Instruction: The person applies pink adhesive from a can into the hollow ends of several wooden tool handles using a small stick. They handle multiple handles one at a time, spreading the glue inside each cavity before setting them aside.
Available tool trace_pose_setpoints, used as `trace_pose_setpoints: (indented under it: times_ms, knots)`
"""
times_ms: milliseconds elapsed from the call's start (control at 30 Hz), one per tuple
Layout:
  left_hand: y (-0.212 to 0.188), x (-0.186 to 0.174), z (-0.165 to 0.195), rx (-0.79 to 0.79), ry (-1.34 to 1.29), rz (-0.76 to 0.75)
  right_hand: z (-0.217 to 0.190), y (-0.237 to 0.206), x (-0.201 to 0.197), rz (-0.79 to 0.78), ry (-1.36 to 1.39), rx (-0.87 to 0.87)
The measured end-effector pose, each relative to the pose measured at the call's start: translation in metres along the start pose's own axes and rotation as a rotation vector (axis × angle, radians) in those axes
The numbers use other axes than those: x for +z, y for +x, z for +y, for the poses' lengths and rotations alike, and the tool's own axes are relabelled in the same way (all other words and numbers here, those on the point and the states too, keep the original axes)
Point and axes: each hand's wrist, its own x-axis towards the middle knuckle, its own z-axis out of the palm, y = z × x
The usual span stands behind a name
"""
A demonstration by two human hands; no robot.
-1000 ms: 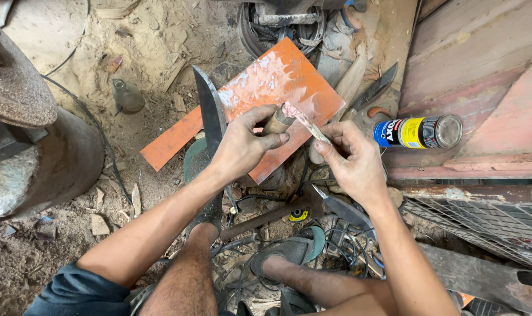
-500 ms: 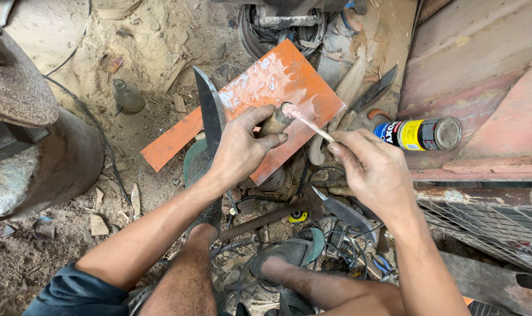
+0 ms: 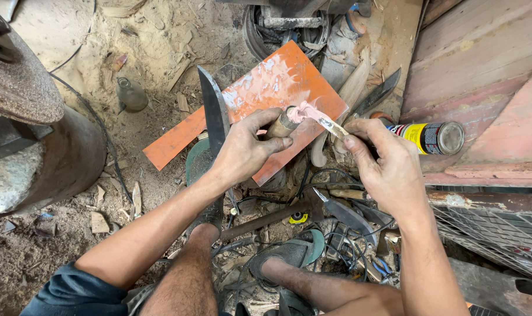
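Clenched left grip [image 3: 245, 146] around wooden handle [image 3: 282, 124], wrist bent over orange board [image 3: 260, 88]; right grip [image 3: 389, 164] pinching thin stick [image 3: 327, 122], its tip in pink paste [image 3: 304, 111] at handle's end.

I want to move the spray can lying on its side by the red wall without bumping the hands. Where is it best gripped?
Grip the spray can round the middle of its round body, coming from above. It lies on its side, its silver end facing right, so the curved flank is open on top. The right hand is close to its left end, so probably stay nearer the silver end.
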Motion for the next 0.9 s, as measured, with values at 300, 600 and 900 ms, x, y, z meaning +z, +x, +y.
trace_pose_setpoints:
  times_ms: [300, 600, 900]
  knots:
    - [0.002, -0.001, -0.003, -0.047, -0.124, -0.021, 0.003, -0.001, 0.002, -0.036, -0.002, 0.004]
    - [0.001, 0.002, -0.005, -0.079, -0.077, -0.016, 0.009, 0.006, 0.004, -0.133, 0.237, 0.162]
    - [0.0, 0.0, -0.005, -0.059, -0.088, -0.031, 0.011, 0.005, 0.014, -0.129, 0.578, 0.253]
